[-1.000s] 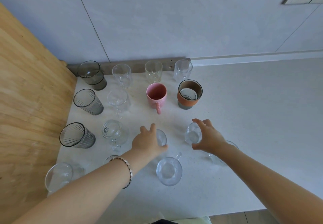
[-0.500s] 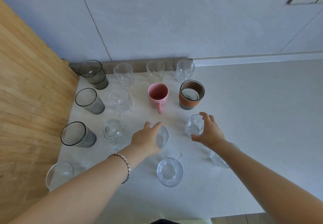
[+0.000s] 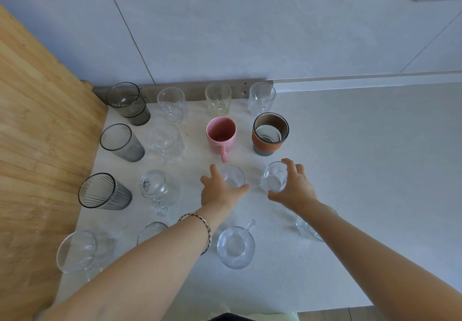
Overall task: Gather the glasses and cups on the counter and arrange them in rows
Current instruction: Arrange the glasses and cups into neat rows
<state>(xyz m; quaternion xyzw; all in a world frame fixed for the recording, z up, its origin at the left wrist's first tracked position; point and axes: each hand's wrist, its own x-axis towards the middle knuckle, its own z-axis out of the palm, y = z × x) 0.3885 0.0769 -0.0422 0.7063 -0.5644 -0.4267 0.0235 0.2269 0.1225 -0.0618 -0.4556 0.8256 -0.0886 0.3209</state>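
The pale table (image 3: 362,183) carries tidy rows of glasses in the upper left of the frame. At centre frame the pink mug (image 3: 221,134) and the brown cup (image 3: 269,135) stand side by side in the second row. Both hands have pushed up the frame since a second ago. The left hand (image 3: 217,191) curls round a small glass (image 3: 233,176), now just below the mug's handle. The right hand (image 3: 296,188) grips a second small glass (image 3: 273,178) by its rim, just below the brown cup. Both glasses have closed up under that row, so a third row looks nearly filled. A handled glass (image 3: 235,247) at lower centre and another glass (image 3: 308,230), half hidden behind the right forearm, are not yet lined up.
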